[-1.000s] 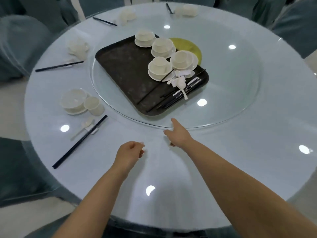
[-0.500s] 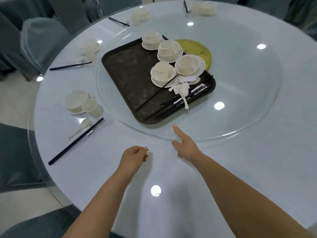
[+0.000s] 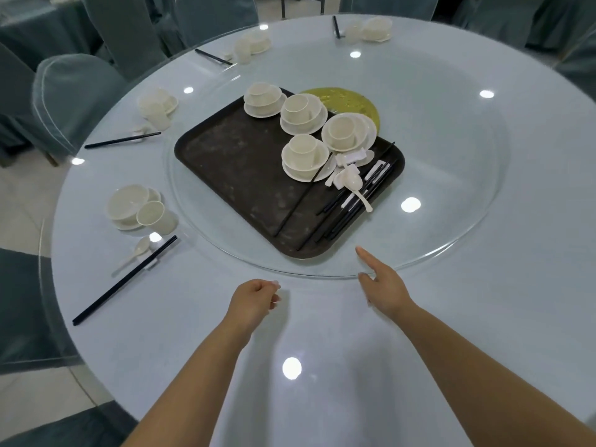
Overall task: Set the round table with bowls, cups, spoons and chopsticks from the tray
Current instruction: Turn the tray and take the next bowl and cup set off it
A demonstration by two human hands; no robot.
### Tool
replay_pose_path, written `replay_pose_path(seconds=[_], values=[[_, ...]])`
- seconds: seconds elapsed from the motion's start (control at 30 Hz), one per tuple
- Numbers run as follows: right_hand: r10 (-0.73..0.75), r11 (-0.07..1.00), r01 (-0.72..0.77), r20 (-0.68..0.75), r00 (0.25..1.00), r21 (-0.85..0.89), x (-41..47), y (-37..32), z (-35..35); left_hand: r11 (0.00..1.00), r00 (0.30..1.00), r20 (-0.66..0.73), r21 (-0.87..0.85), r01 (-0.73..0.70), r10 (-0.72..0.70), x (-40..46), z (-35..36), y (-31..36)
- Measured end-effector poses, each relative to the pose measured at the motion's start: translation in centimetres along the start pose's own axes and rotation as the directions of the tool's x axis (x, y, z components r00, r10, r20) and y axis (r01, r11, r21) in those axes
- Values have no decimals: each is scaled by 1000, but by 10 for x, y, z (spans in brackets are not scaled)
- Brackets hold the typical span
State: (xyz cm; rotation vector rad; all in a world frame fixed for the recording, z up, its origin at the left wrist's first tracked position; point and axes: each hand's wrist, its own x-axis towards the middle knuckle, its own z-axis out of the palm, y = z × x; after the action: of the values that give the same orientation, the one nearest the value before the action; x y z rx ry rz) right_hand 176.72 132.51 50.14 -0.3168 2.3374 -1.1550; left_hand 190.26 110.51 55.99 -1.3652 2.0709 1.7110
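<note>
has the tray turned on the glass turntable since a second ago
Cannot tell. The camera itself has shifted, and the tray keeps much the same angle to the nearest place setting's chopsticks. The right hand rests at the turntable rim.

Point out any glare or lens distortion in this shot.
Head view: round ceiling-light glare spots dot the glossy table, one beside the tray; the wide lens bows the table's edge; the far place setting looks washed out and soft.
</note>
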Motion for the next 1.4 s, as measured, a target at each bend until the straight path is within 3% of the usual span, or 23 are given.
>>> replay_pose_path(seconds=[0.3, 0.47, 0.63, 0.83, 1.0, 1.17, 1.27, 1.33, 1.4], values=[[100, 985, -118, -137, 985, -129, 10, -9, -28, 996, 999, -13, 79, -49, 50, 5, 26, 17], [172, 984, -177, -173, 970, -15, 10, -15, -28, 957, 988, -13, 250, -148, 156, 15, 34, 31], [286, 956, -295, -231, 930, -6, 10, -5, -45, 916, 989, 26, 376, -144, 144, 26, 36, 35], [427, 904, -414, -276, 861, 108, 17, 4, -63, 880, 977, 132, 427, -207, 166, 40, 37, 47], [467, 884, -444, -299, 832, 147, 24, 9, -74, 906, 967, 189, 354, -232, 174, 43, 51, 51], [461, 888, -430, -308, 832, 166, 33, 2, -91, 887, 958, 219, 384, -257, 184, 47, 57, 51], [431, 902, -385, -466, 773, 195, 42, -8, -103, 839, 961, 165, 470, -275, 222, 52, 60, 50], [361, 932, -294, -583, 728, 210, 47, -18, -106, 822, 963, 111, 504, -266, 244, 58, 59, 52], [314, 945, -180, -612, 725, 272, 56, -32, -104, 851, 970, 95, 467, -241, 223, 67, 55, 55]])
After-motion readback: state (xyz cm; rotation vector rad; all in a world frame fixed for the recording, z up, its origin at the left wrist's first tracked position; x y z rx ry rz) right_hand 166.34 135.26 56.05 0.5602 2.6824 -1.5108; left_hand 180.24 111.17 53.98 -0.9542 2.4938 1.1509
